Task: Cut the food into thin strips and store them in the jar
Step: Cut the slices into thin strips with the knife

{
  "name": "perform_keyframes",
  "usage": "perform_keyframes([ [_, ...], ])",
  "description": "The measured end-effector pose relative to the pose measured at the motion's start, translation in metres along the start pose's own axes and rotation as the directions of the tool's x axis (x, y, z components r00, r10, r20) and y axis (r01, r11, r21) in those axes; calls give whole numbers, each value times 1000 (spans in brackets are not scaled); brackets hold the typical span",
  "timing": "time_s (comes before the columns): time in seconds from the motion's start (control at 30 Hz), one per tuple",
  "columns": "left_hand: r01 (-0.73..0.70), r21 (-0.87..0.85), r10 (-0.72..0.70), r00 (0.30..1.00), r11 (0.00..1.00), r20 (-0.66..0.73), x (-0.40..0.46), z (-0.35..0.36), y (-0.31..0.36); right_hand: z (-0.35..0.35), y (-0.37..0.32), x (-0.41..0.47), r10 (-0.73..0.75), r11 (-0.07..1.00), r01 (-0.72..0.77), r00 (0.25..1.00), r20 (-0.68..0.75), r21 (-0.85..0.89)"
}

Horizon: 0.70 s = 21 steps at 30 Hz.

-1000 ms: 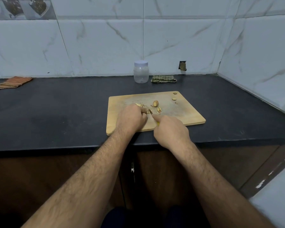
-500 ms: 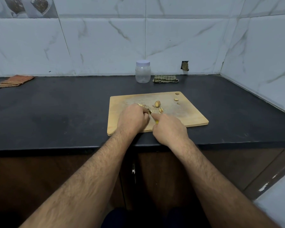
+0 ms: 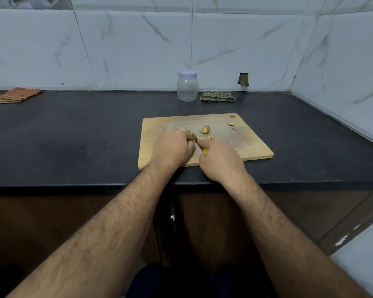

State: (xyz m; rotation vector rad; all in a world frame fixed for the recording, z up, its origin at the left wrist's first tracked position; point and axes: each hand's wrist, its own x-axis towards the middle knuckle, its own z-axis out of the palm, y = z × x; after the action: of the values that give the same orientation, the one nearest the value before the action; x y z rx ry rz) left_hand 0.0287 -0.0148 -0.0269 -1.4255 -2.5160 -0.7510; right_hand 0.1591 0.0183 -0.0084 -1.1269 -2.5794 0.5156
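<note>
A wooden cutting board lies on the black counter. My left hand is curled over a piece of the food on the board; the piece itself is hidden under my fingers. My right hand grips a knife with a yellow handle, its forefinger along the blade's back, the blade beside my left fingertips. A brown-skinned chunk of the food and some cut slices lie just beyond my hands. A clear plastic jar with a white lid on stands at the back by the wall.
A folded checked cloth lies right of the jar. An orange striped cloth sits at the far left of the counter. Small food scraps lie near the board's far right corner. Tiled walls close the back and right side.
Both hands stay close together on the board, shifting only slightly with the knife. The view has tilted a little; the loose pieces and jar have not moved.
</note>
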Motion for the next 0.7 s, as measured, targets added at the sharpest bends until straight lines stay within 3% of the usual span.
perform_keyframes([
  [0.27,6,-2,-6,1000,1000,-17,0,0,1,-5,-4,3,9,998,-6,998,60,-61],
  [0.7,48,-19,-48,999,999,-19,-4,-2,4,-13,9,-21,29,999,-28,999,28,-47],
])
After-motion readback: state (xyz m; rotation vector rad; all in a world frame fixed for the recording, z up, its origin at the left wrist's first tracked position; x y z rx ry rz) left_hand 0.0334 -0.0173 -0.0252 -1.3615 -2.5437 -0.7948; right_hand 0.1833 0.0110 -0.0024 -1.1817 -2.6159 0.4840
